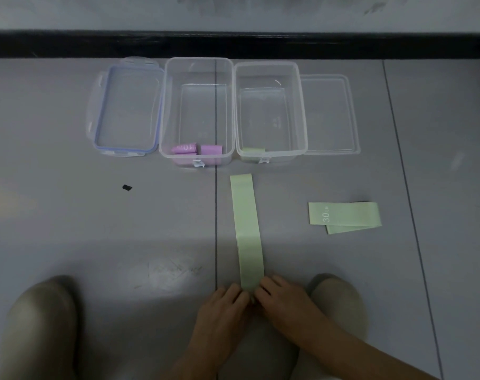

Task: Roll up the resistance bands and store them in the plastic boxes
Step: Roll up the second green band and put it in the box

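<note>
The left box (197,69) and smaller right box (269,69) are being shown open at the far side. The long green band (245,229) is being laid flat just near of them, its near end being pinched by curled fingers of the left hand (225,303) and right hand (282,297). Purple rolls (196,149) are being held in the left box.

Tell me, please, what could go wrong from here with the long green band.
The long green band lies slightly slanted, and the left hand and right hand pinch only its near end, so the roll may go crooked. Once released, it might spring open in the right box, beside the green roll there.
</note>
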Demonstrator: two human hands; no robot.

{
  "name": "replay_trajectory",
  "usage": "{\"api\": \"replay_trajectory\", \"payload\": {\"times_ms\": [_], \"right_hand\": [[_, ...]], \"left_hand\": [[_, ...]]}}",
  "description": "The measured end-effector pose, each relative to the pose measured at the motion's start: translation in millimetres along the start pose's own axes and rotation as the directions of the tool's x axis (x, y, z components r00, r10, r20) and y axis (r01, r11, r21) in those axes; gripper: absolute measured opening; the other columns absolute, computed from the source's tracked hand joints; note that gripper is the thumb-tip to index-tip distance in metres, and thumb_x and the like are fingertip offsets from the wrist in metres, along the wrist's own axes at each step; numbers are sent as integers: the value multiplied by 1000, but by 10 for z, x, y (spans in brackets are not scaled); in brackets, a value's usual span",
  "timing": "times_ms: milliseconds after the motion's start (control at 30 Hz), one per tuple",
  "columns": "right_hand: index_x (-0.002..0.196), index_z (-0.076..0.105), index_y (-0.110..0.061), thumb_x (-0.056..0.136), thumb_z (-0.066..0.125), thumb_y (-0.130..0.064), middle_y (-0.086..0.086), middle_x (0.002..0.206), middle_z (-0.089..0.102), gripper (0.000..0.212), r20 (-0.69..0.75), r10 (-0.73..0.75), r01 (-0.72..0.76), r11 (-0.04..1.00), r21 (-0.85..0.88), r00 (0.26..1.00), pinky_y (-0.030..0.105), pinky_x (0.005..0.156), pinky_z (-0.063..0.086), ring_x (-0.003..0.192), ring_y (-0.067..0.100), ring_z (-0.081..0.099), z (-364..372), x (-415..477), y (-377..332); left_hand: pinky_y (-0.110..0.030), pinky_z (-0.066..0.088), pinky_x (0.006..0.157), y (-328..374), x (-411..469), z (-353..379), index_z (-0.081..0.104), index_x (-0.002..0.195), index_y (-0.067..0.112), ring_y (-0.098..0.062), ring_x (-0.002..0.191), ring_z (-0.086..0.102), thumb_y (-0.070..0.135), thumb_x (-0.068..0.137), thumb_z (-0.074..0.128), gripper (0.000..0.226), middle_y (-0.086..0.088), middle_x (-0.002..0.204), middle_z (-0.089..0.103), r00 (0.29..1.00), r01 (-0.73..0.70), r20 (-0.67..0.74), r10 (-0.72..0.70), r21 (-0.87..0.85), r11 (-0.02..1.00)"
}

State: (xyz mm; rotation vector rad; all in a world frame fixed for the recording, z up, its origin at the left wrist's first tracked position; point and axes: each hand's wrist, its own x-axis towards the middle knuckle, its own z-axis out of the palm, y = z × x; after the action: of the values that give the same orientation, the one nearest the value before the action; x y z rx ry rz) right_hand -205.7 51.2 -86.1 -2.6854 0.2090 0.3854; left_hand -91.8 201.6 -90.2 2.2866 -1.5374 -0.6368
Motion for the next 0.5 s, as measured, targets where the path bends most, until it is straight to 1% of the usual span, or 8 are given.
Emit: {"api": "replay_trajectory", "payload": {"times_ms": [100,233,300,367,433,500], "right_hand": [[77,56,-25,73,76,-26,-5,78,55,20,-39,38,-37,999,20,999,30,49,44,71,17,54,36,16,-4],[75,58,-26,73,78,-26,-8,76,55,20,-69,70,-68,997,30,995,28,51,42,68,15,51,9,35,6],[77,59,-27,72,78,-22,-9,77,56,21,-58,97,-94,994,52,994,27,52,42,69,14,51,21,52,17],[83,59,-28,76,75,-20,-10,81,58,19,-48,126,-122,989,84,991,28,54,45,72,15,53,42,58,22],[86,57,-30,80,71,-22,-10,82,59,18,-59,163,-155,981,116,985,30,56,46,74,15,54,33,56,27],[85,53,-31,81,71,-25,-10,81,58,19,-72,182,-171,976,132,981,29,55,44,73,15,53,1,57,16]], "left_hand": [[-34,48,56,2,12,-9,48,82,25,-19,73,55,32,88,62,17,5,86,50,1000,9,5,-10,13,1000],[-32,44,55,27,47,-54,53,83,26,-18,72,53,30,88,65,13,6,83,51,999,44,-23,-44,-2,999],[-32,43,55,30,57,-72,56,86,28,-17,73,53,29,86,69,13,7,82,51,997,74,-11,-74,-17,997],[-32,42,55,21,73,-70,55,91,32,-16,73,53,28,82,71,18,9,83,51,995,94,22,-94,-6,996],[-33,44,56,14,102,-60,55,94,33,-17,75,54,28,82,69,19,10,85,51,994,98,40,-99,11,995],[-36,46,58,21,114,-65,54,93,31,-19,75,54,29,86,66,13,8,86,51,995,94,28,-94,-1,996]]}}
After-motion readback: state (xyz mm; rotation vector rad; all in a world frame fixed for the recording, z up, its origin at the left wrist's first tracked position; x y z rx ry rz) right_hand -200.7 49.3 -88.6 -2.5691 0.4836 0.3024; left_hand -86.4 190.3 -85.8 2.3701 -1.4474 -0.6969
